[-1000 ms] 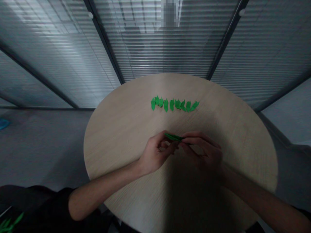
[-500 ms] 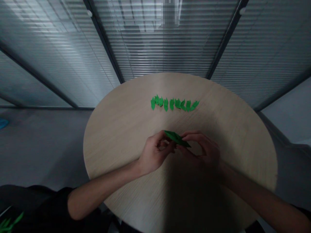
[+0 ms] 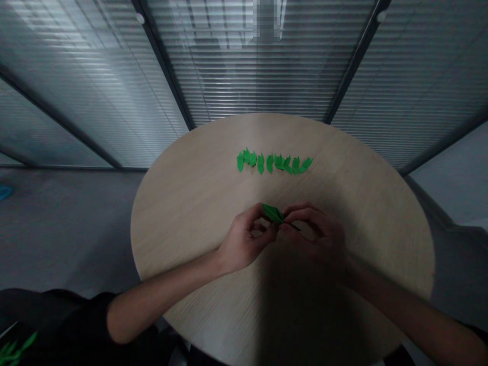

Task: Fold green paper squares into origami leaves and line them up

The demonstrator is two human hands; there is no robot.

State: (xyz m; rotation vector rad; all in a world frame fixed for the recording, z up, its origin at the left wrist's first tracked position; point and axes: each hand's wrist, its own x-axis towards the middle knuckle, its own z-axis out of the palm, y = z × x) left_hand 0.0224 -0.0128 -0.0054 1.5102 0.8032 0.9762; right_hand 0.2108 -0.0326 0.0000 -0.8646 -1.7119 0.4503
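Observation:
Between my hands, above the middle of the round table, is a piece of folded green paper point(image 3: 272, 213). My left hand point(image 3: 247, 235) pinches its left part between thumb and fingers. My right hand point(image 3: 318, 234) is closed on the right end, its fingertips covering much of that side. A thin dark tip of the paper shows below the right fingers. Farther back on the table lies a row of several small green folded-paper pieces point(image 3: 269, 163), leaf-like with pointed ends, some touching or overlapping.
The round wooden table point(image 3: 183, 203) stands close to glass panels with blinds point(image 3: 263, 86). A blue object point(image 3: 5, 191) lies on the floor at far left. Green leafy shapes point(image 3: 17, 349) show at the lower left corner. A shadow falls across the table's front.
The right part of the green paper has been folded or turned under my right fingers, so less of it shows. Both hands stay nearly in place; the row is unchanged.

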